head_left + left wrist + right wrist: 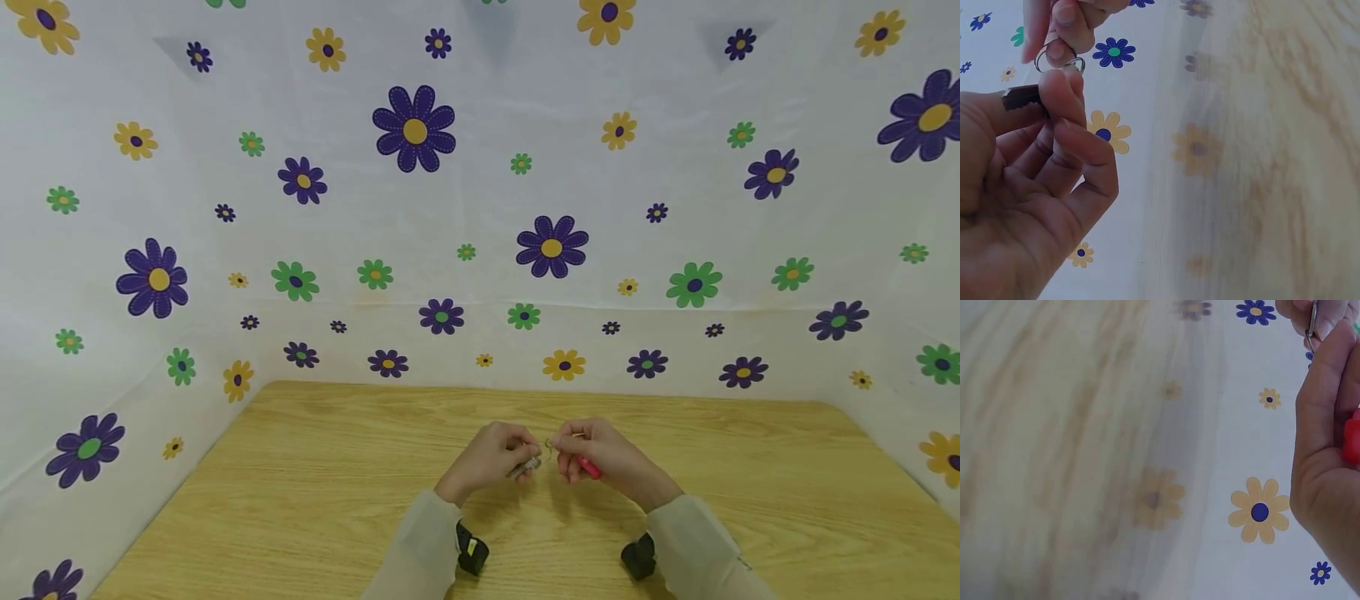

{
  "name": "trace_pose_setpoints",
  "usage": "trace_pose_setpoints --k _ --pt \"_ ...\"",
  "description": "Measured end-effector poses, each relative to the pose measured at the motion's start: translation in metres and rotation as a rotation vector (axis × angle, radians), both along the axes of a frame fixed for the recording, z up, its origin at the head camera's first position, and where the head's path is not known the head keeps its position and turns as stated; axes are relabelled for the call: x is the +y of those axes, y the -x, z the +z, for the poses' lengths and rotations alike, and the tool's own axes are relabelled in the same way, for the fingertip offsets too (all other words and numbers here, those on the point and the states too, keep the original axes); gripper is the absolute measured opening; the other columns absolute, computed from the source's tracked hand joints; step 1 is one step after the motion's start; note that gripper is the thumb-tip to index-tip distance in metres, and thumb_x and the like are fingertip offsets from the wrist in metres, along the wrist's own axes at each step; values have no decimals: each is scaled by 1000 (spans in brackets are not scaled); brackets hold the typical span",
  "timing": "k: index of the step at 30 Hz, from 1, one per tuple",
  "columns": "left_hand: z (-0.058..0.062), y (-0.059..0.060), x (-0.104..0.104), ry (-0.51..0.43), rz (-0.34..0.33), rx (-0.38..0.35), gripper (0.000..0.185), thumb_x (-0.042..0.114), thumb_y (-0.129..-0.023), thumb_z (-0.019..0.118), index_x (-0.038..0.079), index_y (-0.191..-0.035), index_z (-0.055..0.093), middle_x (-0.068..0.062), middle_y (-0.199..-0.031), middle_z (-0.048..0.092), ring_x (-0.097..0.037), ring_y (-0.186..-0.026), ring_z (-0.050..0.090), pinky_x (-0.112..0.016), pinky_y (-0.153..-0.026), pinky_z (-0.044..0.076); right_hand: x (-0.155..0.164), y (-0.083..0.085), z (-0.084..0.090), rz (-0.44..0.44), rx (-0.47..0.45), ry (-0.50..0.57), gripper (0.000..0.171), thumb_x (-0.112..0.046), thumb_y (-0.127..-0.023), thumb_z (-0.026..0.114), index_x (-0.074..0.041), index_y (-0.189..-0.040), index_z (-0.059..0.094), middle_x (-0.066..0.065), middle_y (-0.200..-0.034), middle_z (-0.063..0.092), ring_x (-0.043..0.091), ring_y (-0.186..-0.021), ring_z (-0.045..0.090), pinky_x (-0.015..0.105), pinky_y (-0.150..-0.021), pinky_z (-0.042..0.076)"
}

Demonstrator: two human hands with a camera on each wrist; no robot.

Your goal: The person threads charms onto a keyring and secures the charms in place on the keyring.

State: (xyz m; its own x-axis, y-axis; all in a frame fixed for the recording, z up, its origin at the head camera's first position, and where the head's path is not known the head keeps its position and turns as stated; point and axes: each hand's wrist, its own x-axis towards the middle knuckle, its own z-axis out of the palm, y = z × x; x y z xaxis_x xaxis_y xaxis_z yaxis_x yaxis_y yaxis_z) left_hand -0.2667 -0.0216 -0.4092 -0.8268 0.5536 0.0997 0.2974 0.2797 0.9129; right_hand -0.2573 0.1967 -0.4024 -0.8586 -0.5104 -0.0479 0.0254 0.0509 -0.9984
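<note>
My left hand [491,457] holds a metal key [1021,98] between thumb and fingers, its notched blade sticking out toward the palm side. Between the two hands is a thin metal split ring [548,446], with a smaller ring [1081,62] linked beside it at the left fingertips. The fingertips of my right hand [611,458] pinch the split ring from the other side. A pinkish-red piece [589,467] with a rounded end lies in the right palm, partly hidden by the fingers. Both hands are close together above the table.
The wood-grain table [360,483] spreads out under both arms. A white flower-printed cloth [465,200] stands behind it and along both sides. Dark wrist cameras [472,550] are strapped below the sleeves.
</note>
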Motion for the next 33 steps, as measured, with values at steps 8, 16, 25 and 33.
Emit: trace_pose_setpoints --k 8,16,25,33 --pt "-1 1 -2 -11 32 25 18 4 -104 57 -8 -100 70 -18 -74 69 -19 -57 61 -22 -54 46 -2 -3 6 -82 93 -163 28 -8 -107 50 16 -102 63 8 -75 63 9 -55 60 22 -53 49" --pt "0 0 -2 -11 52 32 17 4 -102 59 -9 -99 70 -16 -72 68 -10 -53 55 -20 -51 42 -6 -4 7 -98 181 -225 21 -1 -104 51 17 -100 62 6 -72 64 12 -57 65 22 -52 51" --pt "0 -2 1 35 1 44 18 2 -101 61 -9 -93 73 -16 -69 68 -8 -52 53 -20 -50 43 -10 -4 4 -96 136 -182 19 -1 -104 49 15 -98 59 8 -73 64 13 -59 68 22 -51 51" --pt "1 -3 2 35 -5 42 19 2 -102 59 -8 -93 73 -18 -73 69 -8 -53 53 -20 -50 43 -8 -4 5 -103 217 -233 23 -5 -104 55 12 -91 64 9 -71 66 13 -55 62 19 -44 41"
